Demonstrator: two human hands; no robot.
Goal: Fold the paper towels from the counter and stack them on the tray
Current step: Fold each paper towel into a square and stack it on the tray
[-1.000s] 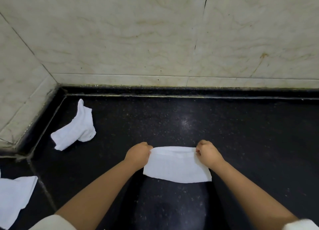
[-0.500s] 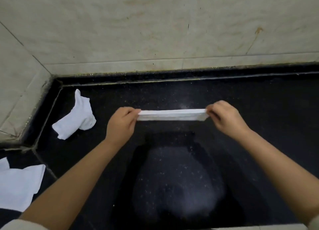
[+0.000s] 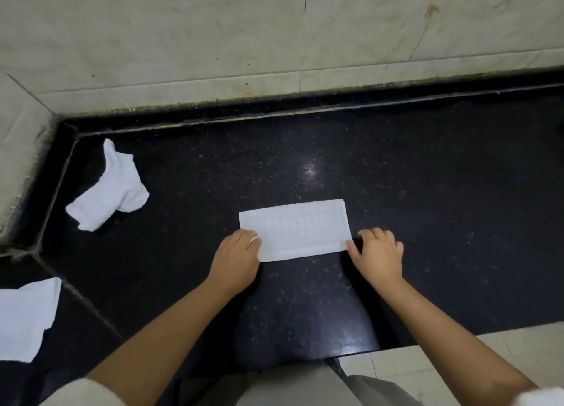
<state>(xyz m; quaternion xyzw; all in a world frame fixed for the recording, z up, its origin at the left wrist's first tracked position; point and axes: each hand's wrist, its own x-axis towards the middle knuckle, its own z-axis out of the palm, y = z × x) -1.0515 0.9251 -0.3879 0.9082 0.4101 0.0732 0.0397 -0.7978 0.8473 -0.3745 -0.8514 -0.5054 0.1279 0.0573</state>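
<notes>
I am standing over the black speckled stone counter [image 3: 427,192], polished enough to throw back a glare spot just beyond my hands, with pale veined marble wall tiles [image 3: 213,33] rising behind it. I am partway through folding: the folded paper towel [image 3: 294,228] is lying flat on the counter directly in front of me, a neat white rectangle with a quilted, embossed grid and a doubled edge along its near side.

My left hand [image 3: 235,260] is resting on its near left corner, fingers curled and pressing rather than pinching. My right hand [image 3: 378,251] is touching its near right corner with spread fingertips; neither grip is closed around anything.

Off to the left of my left hand, well apart, a crumpled paper towel [image 3: 111,189] is slumping in a soft, rumpled heap near the counter's corner. Nearer to me on that side, a flat paper towel [image 3: 26,317] is lying at the frame's edge, loosely spread.

I judge the next move to be another fold, bringing one short end over to the other, which calls for matched corners and a firm crease. No tray is in view, so I cannot tell where the stack is going.
</notes>
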